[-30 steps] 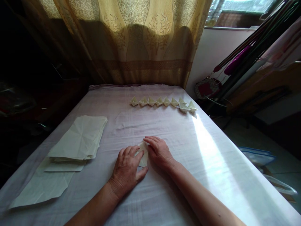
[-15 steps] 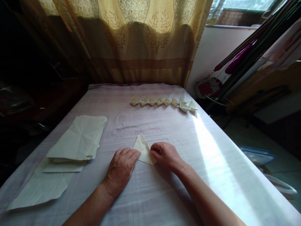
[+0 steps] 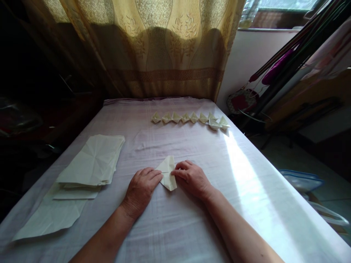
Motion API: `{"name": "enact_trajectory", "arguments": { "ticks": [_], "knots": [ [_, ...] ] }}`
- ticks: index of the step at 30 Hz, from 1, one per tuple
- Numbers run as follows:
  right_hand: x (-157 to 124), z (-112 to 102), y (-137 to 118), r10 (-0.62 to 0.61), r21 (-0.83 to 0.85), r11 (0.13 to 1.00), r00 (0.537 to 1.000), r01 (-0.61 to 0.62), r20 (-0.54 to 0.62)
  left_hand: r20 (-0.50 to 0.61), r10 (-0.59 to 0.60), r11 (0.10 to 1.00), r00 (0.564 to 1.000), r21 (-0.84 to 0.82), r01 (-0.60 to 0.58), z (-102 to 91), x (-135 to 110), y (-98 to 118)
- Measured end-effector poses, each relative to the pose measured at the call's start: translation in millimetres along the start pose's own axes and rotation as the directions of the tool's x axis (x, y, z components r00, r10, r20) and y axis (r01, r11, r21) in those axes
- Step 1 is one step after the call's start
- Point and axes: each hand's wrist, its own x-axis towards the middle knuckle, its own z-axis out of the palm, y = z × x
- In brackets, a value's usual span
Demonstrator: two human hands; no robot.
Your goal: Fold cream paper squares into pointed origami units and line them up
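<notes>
Evidently, the right hand pinches the right edge of the folded paper. The left hand (thumb hidden, so any grip is unclear) touches the opposite side.

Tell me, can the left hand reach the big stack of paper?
Probably yes: only cloth shows between the left hand and the stack of paper, though it is touching the folded paper.

Free cloth R of R hand, obst. paper stack L & folded row ahead
</notes>
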Motion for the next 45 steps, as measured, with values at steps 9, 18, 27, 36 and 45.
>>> {"name": "enact_trajectory", "arguments": {
  "ticks": [9, 18, 27, 36, 45],
  "knots": [
    [0.0, 3.2, -34.8, -0.031, -0.116, 0.993, 0.999, 0.029, -0.014, 0.177, -0.034, 0.994, 0.984, -0.099, 0.052, -14.8, -14.9, 15.3],
    [2.6, 15.8, -53.6, 0.024, -0.051, 0.998, 0.998, -0.027, -0.062, 0.143, -0.019, 0.997, 0.989, -0.073, 0.03, -11.6, -18.7, 8.9],
    [-4.2, -1.0, -29.0, 0.048, 0.219, 0.976, 0.984, -0.01, -0.172, 0.234, 0.113, 0.982, 0.966, -0.176, -0.072, -21.1, -21.2, -10.2],
    [-5.9, -6.2, -17.4, -0.02, 0.203, 0.979, 0.994, -0.002, 0.107, 0.188, 0.085, 0.983, 0.978, -0.178, -0.051, -24.7, -20.9, -9.9],
    [-6.5, -6.0, -21.4, -0.006, 0.115, 0.993, 0.982, -0.016, 0.191, 0.122, 0.026, 0.978, 0.992, -0.207, 0.0, -28.1, -16.7, -11.0]
  ]
}}
